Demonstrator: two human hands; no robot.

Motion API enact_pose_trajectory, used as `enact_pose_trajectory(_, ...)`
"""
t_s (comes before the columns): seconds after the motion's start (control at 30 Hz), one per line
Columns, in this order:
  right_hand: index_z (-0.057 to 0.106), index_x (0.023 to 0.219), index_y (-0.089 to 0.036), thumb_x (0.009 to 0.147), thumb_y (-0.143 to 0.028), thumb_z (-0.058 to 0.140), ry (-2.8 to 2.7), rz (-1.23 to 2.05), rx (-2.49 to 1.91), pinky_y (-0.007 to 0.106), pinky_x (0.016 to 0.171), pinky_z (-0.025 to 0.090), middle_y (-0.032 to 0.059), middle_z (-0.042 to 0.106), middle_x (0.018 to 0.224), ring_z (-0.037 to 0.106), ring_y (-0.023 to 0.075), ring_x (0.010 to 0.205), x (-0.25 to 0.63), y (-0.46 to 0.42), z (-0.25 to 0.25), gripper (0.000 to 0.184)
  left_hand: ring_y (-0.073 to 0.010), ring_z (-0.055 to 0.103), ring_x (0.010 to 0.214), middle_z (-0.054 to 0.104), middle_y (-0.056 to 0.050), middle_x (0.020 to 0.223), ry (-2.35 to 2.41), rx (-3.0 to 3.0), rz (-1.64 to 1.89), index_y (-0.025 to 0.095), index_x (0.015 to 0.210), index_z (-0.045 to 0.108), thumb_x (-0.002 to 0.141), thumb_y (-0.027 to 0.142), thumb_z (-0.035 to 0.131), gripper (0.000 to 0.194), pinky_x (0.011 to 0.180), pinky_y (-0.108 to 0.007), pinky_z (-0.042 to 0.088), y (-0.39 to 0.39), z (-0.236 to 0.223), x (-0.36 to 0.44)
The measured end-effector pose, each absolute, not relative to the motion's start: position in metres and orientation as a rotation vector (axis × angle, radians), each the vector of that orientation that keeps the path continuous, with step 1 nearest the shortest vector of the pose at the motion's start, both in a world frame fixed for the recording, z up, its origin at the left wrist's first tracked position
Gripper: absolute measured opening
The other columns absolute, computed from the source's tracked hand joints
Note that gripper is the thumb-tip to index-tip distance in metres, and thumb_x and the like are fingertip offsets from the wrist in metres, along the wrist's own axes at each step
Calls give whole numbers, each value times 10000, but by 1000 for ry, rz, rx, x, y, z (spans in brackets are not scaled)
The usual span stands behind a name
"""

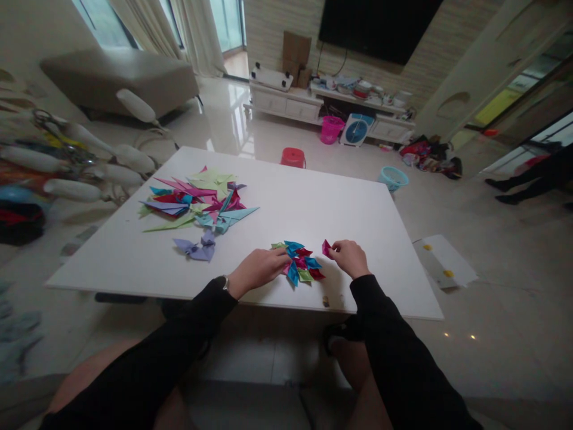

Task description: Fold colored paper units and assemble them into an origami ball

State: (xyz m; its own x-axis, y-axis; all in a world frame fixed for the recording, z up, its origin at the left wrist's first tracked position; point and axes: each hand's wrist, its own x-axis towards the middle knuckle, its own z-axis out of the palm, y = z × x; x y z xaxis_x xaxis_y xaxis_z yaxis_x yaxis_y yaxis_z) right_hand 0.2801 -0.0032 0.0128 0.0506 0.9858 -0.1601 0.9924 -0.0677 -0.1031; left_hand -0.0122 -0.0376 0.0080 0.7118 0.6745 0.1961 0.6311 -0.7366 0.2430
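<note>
A cluster of small folded paper pieces (306, 275) in blue, green, red and pink lies near the front edge of the white table. At its left side is my left hand (260, 270), fingers bent and close together, the tips touching the edge pieces. What may be between those fingertips is hidden. Just right of the cluster, my right hand (349, 257) pinches a small pink folded paper piece (326, 248) between thumb and fingers, a little apart from the others. A small dark object (326, 301) lies on the table below the cluster.
On the left of the table (286, 197) is a heap of larger origami (197, 200), with a lilac folded paper figure (199, 246) in front. Beyond the far edge stands a red bucket (293, 157); a blue basket (394, 177) is by the right corner. A person's legs (528, 179) show far right.
</note>
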Motion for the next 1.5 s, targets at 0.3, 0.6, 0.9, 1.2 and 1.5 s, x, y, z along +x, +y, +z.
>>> enact_pose_trajectory(0.3, 800, 996, -261, 917, -420, 595, 1970, -293, 2138, 311, 828, 487, 103, 764, 1059, 704, 246, 1001, 275, -3, -6, 271, -178, 699, 877, 692, -49, 1172, 1196, 2640, 366, 243, 1236, 630, 999, 239, 512, 265, 688, -268, 479, -33, 18, -23)
enact_pose_trajectory(0.6, 798, 1015, -248, 896, -445, 620, 1994, -273, 2109, 329, 797, 502, 120, 761, 1053, 716, 274, 987, 266, -4, -17, 290, -177, 682, 827, 692, -46, 1084, 1243, 2559, 462, 227, 1174, 654, 988, 220, 505, 238, 674, -275, 460, -31, 28, -36)
enact_pose_trajectory(0.9, 791, 1043, -204, 960, -394, 523, 1960, -222, 2126, 338, 809, 508, 156, 755, 1067, 722, 284, 998, 262, -5, -15, 339, -154, 679, 782, 691, -41, 1133, 1261, 2519, 474, 222, 1156, 648, 984, 213, 496, 230, 684, -278, 460, -30, 32, -40)
enact_pose_trajectory(1.2, 777, 1079, -233, 1014, -413, 469, 2013, -263, 2090, 321, 862, 491, 133, 750, 1120, 707, 254, 1033, 249, -4, -16, 363, -180, 684, 848, 691, -48, 1121, 1259, 2540, 445, 227, 1165, 647, 980, 215, 503, 234, 695, -279, 460, -31, 34, -39)
enact_pose_trajectory(1.5, 779, 1090, -224, 1009, -462, 491, 2030, -291, 2105, 301, 861, 483, 128, 754, 1116, 699, 241, 1036, 247, -5, -13, 382, -183, 687, 845, 700, -50, 1129, 1277, 2523, 458, 231, 1185, 653, 983, 226, 489, 260, 694, -276, 465, -31, 34, -42)
